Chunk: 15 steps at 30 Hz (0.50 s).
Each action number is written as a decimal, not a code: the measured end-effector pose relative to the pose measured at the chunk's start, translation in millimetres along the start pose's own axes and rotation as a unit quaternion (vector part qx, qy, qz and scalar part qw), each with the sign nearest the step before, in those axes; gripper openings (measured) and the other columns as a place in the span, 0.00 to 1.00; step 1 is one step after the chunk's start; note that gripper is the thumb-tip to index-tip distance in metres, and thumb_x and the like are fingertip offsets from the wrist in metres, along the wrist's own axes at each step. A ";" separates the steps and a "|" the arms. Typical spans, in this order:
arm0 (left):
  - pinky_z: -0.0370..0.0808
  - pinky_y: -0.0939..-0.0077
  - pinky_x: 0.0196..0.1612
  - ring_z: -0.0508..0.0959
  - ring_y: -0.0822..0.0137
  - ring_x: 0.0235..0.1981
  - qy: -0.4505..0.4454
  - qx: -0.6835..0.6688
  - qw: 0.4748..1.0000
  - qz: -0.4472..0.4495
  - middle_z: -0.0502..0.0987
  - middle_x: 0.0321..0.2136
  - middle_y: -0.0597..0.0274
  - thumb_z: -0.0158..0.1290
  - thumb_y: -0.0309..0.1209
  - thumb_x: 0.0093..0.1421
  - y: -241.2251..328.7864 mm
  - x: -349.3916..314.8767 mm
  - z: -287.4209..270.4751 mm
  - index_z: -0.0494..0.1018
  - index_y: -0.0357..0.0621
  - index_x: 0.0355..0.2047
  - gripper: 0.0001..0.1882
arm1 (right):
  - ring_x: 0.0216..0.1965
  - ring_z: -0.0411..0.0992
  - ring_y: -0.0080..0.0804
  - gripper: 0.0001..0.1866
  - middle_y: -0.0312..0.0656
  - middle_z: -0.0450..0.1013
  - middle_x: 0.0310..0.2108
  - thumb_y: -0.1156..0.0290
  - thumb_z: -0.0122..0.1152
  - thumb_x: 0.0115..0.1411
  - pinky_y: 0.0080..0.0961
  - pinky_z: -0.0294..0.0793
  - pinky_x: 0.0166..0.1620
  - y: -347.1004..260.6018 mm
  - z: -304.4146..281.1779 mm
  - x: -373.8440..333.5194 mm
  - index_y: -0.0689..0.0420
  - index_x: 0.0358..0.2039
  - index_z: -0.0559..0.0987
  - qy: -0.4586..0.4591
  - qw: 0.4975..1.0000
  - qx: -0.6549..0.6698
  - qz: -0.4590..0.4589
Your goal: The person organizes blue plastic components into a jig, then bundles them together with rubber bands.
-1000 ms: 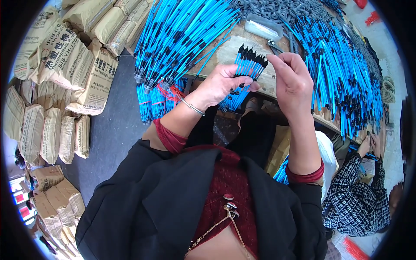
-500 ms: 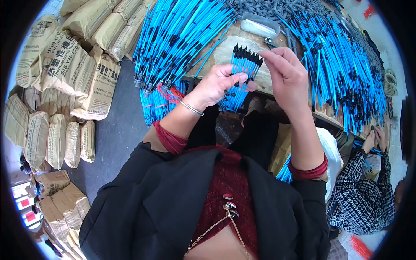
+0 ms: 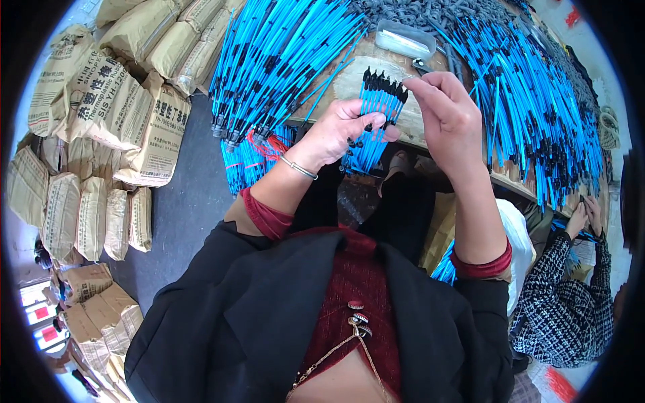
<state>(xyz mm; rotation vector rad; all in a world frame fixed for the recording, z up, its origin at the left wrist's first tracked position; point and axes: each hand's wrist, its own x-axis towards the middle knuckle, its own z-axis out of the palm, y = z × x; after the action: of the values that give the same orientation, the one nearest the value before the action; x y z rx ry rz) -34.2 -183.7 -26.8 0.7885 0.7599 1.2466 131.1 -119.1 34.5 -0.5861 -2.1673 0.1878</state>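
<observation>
My left hand (image 3: pixel 338 127) is wrapped round a bundle of thin blue sticks with black tips (image 3: pixel 381 91). Its tips stand up in a row above my thumb, and the lower ends hang under the hand. Beside the right end of that row is my right hand (image 3: pixel 451 117), thumb and fingertips pinched together. What the pinch holds, if anything, is too small to make out. Just beyond it on the wooden table (image 3: pixel 356 72) lie a small metal tool with a dark handle (image 3: pixel 421 66) and a clear plastic box (image 3: pixel 405 41) with pale contents.
Large heaps of blue sticks (image 3: pixel 279 60) lie left and right on the table, with dark grey parts (image 3: pixel 396 15) behind. Red strings (image 3: pixel 269 144) hang at the near left edge. Paper sacks (image 3: pixel 101 101) are stacked at left. A co-worker (image 3: pixel 561 302) works at far right.
Both hands stay almost where they were, with the bundle still in my left hand. My right hand's pinch has shifted very slightly; the whole view has moved a little.
</observation>
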 end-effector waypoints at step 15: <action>0.75 0.75 0.38 0.78 0.67 0.33 -0.015 0.043 0.999 -0.008 0.78 0.31 0.56 0.50 0.29 0.58 0.5 0.6 -5.4 0.72 0.38 0.42 0.12 | 0.29 0.71 0.36 0.10 0.43 0.70 0.28 0.83 0.56 0.49 0.23 0.70 0.31 3.5 -5.9 6.0 0.60 0.34 0.77 -0.018 0.995 -0.034 -0.087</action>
<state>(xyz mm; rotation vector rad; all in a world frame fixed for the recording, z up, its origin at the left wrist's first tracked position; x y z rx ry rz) -38.9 -182.5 -29.3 0.8670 0.7989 1.1918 133.9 -113.7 41.2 -0.4305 -2.2545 0.0313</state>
